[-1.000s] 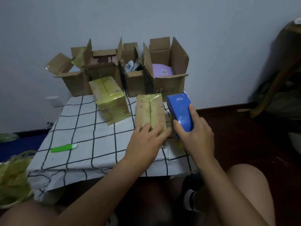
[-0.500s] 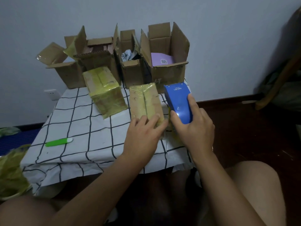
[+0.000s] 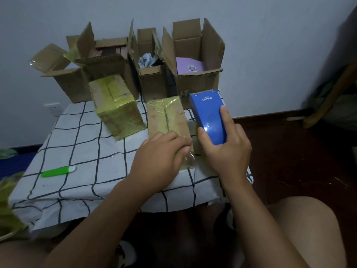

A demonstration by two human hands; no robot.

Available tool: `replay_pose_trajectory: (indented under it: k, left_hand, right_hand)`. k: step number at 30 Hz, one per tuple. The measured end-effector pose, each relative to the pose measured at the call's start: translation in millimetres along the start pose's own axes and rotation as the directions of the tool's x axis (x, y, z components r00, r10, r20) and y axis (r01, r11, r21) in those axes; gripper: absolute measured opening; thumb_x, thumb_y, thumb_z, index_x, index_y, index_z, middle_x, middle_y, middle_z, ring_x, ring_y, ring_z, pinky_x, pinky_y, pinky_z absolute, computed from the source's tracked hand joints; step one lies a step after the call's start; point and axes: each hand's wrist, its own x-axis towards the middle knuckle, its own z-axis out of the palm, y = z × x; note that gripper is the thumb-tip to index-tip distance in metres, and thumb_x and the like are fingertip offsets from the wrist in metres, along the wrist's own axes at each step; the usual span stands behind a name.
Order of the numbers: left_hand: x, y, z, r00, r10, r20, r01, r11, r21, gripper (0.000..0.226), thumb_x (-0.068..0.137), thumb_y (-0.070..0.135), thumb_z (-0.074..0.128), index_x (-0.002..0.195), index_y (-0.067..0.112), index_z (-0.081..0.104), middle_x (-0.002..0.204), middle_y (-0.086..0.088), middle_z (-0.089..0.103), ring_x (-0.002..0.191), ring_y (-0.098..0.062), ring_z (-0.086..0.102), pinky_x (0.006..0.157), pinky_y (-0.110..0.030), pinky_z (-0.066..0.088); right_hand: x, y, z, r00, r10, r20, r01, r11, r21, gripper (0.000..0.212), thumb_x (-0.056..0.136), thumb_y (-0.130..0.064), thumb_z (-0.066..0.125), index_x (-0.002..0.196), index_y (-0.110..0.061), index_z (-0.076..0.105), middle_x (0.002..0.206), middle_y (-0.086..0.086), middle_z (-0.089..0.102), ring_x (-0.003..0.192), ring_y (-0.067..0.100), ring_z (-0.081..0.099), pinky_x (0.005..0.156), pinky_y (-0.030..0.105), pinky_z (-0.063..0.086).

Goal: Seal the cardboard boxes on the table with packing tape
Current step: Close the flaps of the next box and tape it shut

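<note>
Presently: two taped boxes on desk [image 3: 81, 151], far-left box [image 3: 117, 111] done, near box [image 3: 170, 122] pressed under flat left hand [image 3: 160, 157]; right hand [image 3: 226, 149] clasps blue tape dispenser [image 3: 208, 117] beside it; four open boxes [image 3: 197, 74] at far edge unsealed

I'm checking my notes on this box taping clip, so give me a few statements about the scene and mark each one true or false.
1. The right hand grips the blue plastic tape dispenser. True.
2. The left hand rests on the near tape-wrapped cardboard box. True.
3. The green plastic stick lies inside an open box. False: it lies on the checked white tablecloth.
4. All boxes are sealed. False: the open brown cardboard boxes along the wall have raised flaps.
</note>
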Motion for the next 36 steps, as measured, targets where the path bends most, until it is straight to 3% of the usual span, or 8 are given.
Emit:
replay_pose_trajectory:
  k: [5,11,17,21,30,36]
  left_hand:
    - [-0.1,0.0,-0.6,0.997,0.075,0.012,-0.076,0.991,0.109,0.035,0.095,0.044,0.036,0.117,0.037,0.062,0.096,0.012,0.059,0.079,-0.017,0.051,0.064,-0.029,0.037]
    - [3.6,1.3,-3.3,0.997,0.063,0.032,-0.064,0.997,0.031,0.038,0.096,0.046,0.034,0.109,0.037,0.069,0.096,0.012,0.059,0.079,-0.017,0.051,0.064,-0.035,0.047]
    - [11.3,4.7,-16.9,0.976,0.0,0.219,-0.011,0.999,0.048,0.027,0.101,0.042,0.042,0.121,0.046,0.059,0.104,0.015,0.05,0.097,-0.014,0.047,0.074,-0.04,0.05]
    - [13.3,8.3,-20.8,0.963,0.018,0.267,-0.041,0.996,0.079,0.025,0.099,0.045,0.045,0.121,0.051,0.056,0.107,0.016,0.044,0.101,-0.013,0.042,0.072,-0.032,0.043]
    - [11.3,8.9,-11.7,0.987,0.037,0.154,-0.047,0.997,0.058,0.021,0.094,0.048,0.052,0.109,0.047,0.066,0.104,0.013,0.049,0.095,-0.014,0.042,0.059,-0.024,0.026]
    - [5.5,-0.5,5.1,0.985,0.17,-0.028,-0.167,0.982,0.091,0.027,0.092,0.044,0.048,0.096,0.033,0.073,0.091,0.005,0.057,0.075,-0.02,0.049,0.056,-0.031,0.041]
  right_hand:
    - [2.8,1.1,-1.6,0.999,0.022,0.032,-0.022,1.0,0.02,0.075,0.079,-0.061,0.054,0.143,-0.022,0.054,0.085,0.002,0.055,0.069,0.018,0.051,0.063,0.026,0.038]
    - [0.7,1.2,-3.0,0.999,0.024,0.038,-0.025,0.999,0.028,0.076,0.079,-0.061,0.054,0.144,-0.023,0.052,0.086,0.003,0.057,0.069,0.018,0.053,0.061,0.026,0.041]
    - [0.1,2.0,-4.4,0.998,0.035,0.058,-0.037,0.999,0.033,0.074,0.08,-0.058,0.06,0.145,-0.025,0.051,0.087,0.002,0.056,0.071,0.017,0.052,0.062,0.026,0.039]
    - [1.9,1.6,-4.6,0.997,0.035,0.067,-0.038,0.999,0.031,0.074,0.079,-0.057,0.06,0.145,-0.024,0.051,0.087,0.002,0.056,0.072,0.019,0.053,0.063,0.027,0.039]
    - [2.4,2.6,-3.8,0.997,0.029,0.068,-0.032,0.999,0.035,0.076,0.079,-0.062,0.055,0.145,-0.023,0.051,0.088,0.004,0.058,0.073,0.017,0.052,0.064,0.026,0.038]
    - [2.7,2.2,-4.5,0.997,0.035,0.075,-0.038,0.999,0.038,0.074,0.08,-0.055,0.063,0.145,-0.022,0.051,0.089,0.003,0.057,0.073,0.017,0.051,0.065,0.026,0.038]
